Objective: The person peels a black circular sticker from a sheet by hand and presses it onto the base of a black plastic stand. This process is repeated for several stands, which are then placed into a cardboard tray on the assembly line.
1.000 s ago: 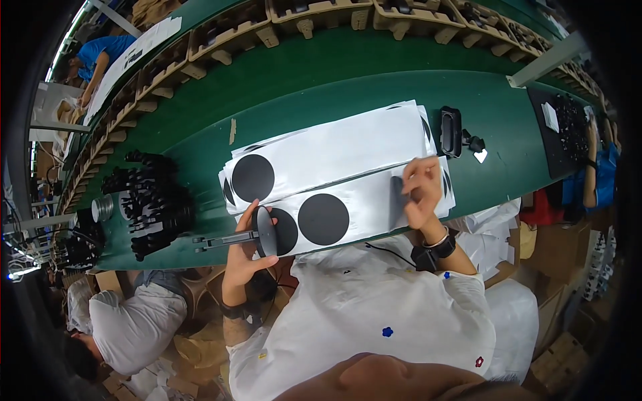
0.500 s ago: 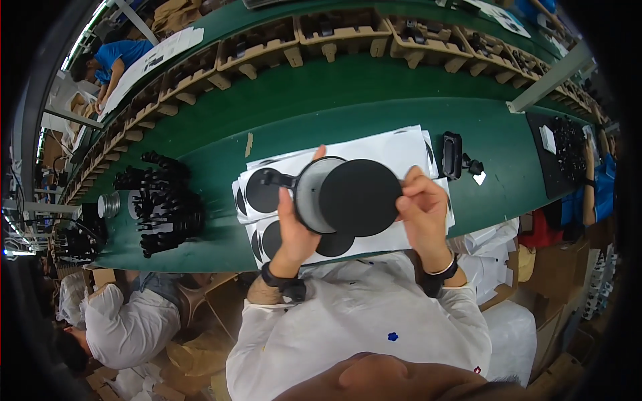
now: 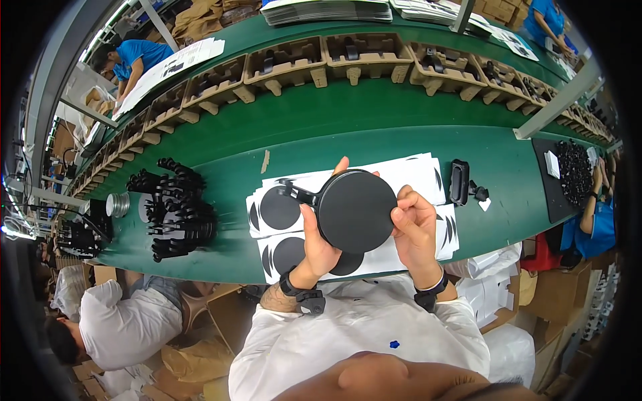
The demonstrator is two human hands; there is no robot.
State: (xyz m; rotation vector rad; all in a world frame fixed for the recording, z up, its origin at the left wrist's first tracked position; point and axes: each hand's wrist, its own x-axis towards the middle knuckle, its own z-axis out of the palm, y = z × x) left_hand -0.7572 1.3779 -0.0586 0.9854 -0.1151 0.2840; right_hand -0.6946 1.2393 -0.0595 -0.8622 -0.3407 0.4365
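In front of me my left hand (image 3: 319, 252) is closed round a round black base, whose short black jointed arm (image 3: 299, 194) sticks out to the left. A thin black disc (image 3: 358, 212) lies over the base's face, nearly covering it. The fingers of my right hand (image 3: 416, 230) are pinched at the disc's right edge. Under both hands white sheets (image 3: 409, 177) are spread on the green table, bearing black circles (image 3: 281, 208).
Left on the table lies a pile of black jointed parts (image 3: 180, 217), beside silvery round pieces (image 3: 118, 204). To the right are a black oblong tray (image 3: 459, 182) and small black bits (image 3: 478, 191). Brown moulded trays (image 3: 368, 60) line the far side. Co-workers sit nearby.
The black disc has shifted left onto the base, covering the pale face that showed before. My right hand has come closer to my left. The whole view has shifted a little.
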